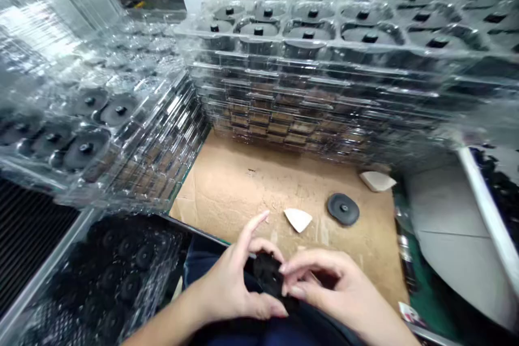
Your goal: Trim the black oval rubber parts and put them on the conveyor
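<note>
My left hand (227,281) and my right hand (324,281) both grip a round black rubber part (265,275) low in the middle of the view. Their fingers hide most of it. Just beyond my fingertips, a white triangular piece (298,219) lies on a brown cardboard sheet (251,189). A similar black disc (343,209) with a central hub rests to its right, apart from my hands. Another white piece (377,181) lies farther back near the sheet's right edge.
Tall stacks of clear plastic trays (308,92) holding black discs rise behind the cardboard, and another stack (93,140) stands at the left. A clear tray of black parts (117,265) sits at the lower left. A white rail (490,216) runs along the right.
</note>
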{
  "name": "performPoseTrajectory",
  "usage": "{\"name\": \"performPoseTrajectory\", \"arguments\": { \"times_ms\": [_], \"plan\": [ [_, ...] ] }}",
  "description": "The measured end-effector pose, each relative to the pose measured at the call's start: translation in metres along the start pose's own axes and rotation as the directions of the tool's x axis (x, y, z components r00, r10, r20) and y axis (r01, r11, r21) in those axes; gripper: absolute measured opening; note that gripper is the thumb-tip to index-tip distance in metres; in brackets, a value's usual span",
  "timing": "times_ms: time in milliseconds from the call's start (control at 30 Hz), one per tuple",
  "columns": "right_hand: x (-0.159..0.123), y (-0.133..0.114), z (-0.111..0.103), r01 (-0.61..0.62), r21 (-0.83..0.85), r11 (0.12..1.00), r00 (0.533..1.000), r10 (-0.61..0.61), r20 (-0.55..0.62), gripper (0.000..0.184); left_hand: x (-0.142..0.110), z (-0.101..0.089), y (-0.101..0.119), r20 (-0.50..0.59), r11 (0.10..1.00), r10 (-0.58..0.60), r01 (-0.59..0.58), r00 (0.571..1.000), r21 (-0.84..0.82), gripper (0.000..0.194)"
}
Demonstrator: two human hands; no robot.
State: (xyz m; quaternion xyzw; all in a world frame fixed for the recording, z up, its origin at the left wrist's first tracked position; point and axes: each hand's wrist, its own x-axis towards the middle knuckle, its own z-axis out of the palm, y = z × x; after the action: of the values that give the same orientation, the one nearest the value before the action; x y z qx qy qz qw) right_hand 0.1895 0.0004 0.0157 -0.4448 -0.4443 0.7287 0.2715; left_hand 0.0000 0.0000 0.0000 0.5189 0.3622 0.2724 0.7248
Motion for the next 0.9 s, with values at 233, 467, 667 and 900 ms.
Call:
{"name": "performPoseTrajectory", "arguments": {
  "times_ms": [233,467,667,900],
  "plan": [
    [-0.015,0.012,0.006,-0.057,0.099,0.993,0.998,0.055,0.02,0.011,-0.007,0.004,0.002,0.012,0.996,0.005,-0.006,1.0,0.087,0.11],
    [-0.051,0.029,0.015,-0.006,0.03,1.0,0.914,0.018,-0.406,0.01,-0.004,0.008,-0.004,0.015,0.97,0.114,-0.114,0.993,0.217,0.098],
    [-0.072,0.04,0.021,0.158,-0.436,0.886,0.834,-0.356,-0.421,0.025,-0.001,0.019,-0.012,0.022,0.962,0.049,-0.053,0.999,0.267,0.084],
    [-0.139,0.07,0.009,-0.19,-0.504,0.842,0.562,-0.328,-0.759,0.028,0.02,0.054,-0.018,0.529,0.923,-0.146,-0.076,0.836,0.376,0.048]
  ]
}}
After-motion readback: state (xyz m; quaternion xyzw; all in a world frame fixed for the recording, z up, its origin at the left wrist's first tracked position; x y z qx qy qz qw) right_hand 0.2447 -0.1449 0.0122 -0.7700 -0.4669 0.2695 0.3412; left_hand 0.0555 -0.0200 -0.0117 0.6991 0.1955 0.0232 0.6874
